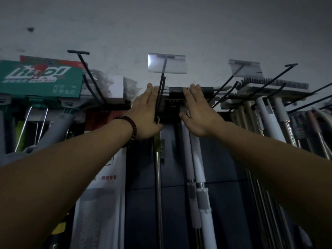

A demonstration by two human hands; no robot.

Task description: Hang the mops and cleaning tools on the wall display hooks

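Both hands reach up with fingers spread flat, gripping nothing. The left hand (146,112), a beaded bracelet (130,129) on its wrist, presses beside a black wire hook (160,94). The right hand (198,112) lies against a dark mop head (190,90) hanging on that hook, white handles (198,169) dangling below. A green boxed mop (38,79) hangs further left, a brush head (274,83) further right.

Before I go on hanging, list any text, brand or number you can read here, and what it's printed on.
Green cardboard package, upper left: large white logo and smaller lines, upside down and blurred, unreadable.
White plastic bag below left hand: faint red characters, too blurred to read.
Clear plastic price-tag holders on black wire hooks: blank.
No number can be read.
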